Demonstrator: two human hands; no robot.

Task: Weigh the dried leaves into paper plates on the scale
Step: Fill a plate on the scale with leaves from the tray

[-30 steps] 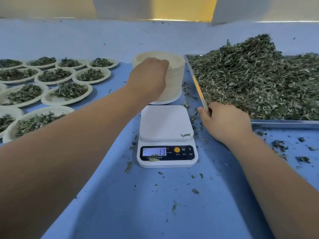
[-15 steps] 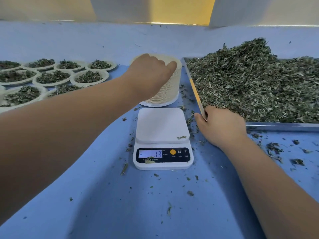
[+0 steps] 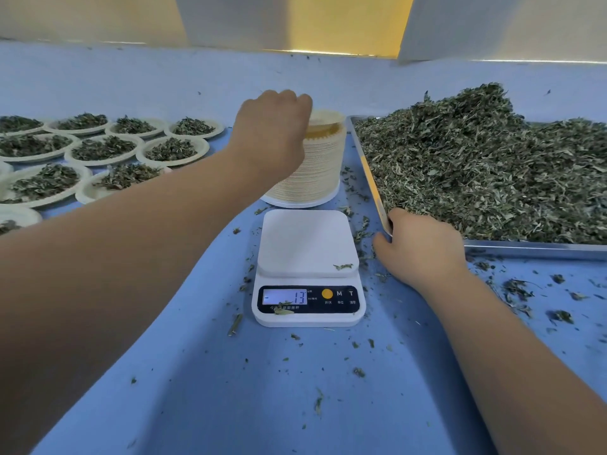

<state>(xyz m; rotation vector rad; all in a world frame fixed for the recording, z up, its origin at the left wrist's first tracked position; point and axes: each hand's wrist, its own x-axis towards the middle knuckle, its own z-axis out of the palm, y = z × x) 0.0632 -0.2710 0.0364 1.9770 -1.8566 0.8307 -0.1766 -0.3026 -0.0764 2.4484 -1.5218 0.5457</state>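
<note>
L hand (image 3: 272, 133) curled over the top plate (image 3: 325, 120), pinching it. Fingertips are hidden behind the knuckles; the plate sits tilted, with a gap over the stack of paper plates (image 3: 315, 172). R hand (image 3: 423, 247) grips the near-L corner of the tray (image 3: 532, 247), fingers hooked over the rim into the leaves, thumb outside.

Clock centred on scale (image 3: 308, 244):
- 12: 1 stack, just beyond scale, not touching.
- 2: 1 metal tray, heaped w/ dried leaves (image 3: 476, 165).
- 10: filled plates (image 3: 172, 149), approx. 10 counted in 4 rows; some cut off by frame edge or L arm.
- Centre: 1 scale, no plate on platform. Display reads 13. 1 leaf scrap at platform's near-R corner, 1 on display panel.
- 4–7: loose scraps across blue table (image 3: 197, 389), densest below tray; too many to count.
</note>
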